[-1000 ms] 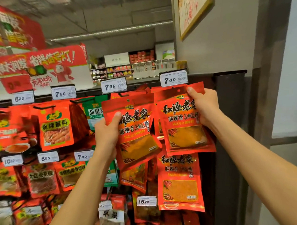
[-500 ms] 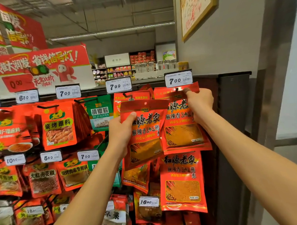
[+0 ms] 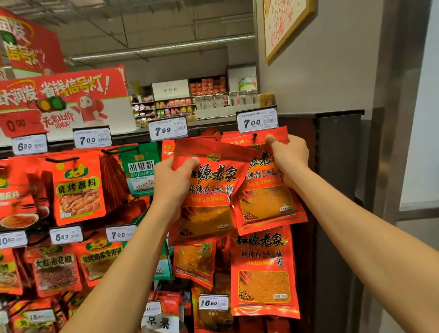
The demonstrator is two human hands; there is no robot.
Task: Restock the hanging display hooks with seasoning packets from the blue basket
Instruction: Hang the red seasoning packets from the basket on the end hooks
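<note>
Hanging seasoning packets on a shop display, seen from a camera on the person's head, with both bare arms reaching up and forward. The left hand grips a red seasoning packet by its upper left corner, thumb across the front, holding it tilted in front of the rack. The right hand pinches the top edge of a second red packet of the same kind, right at the top right hook, just below a price tag reading 7.00. The two packets overlap, the left one lying in front.

The step in hand appears to be threading the right packet's hanging hole onto that hook; whether the hole has actually caught the hook is hard to tell, since the fingers and packet tops cover the spot. Another matching packet hangs on the row below. To the left hang many other red and green packets under their own price tags.

The blue basket is not in view.

The next move likely calls for sliding the right packet fully back along the hook and letting go, then raising the left packet, lining its hole up with the hook tip, and pushing it on behind the tag.
</note>
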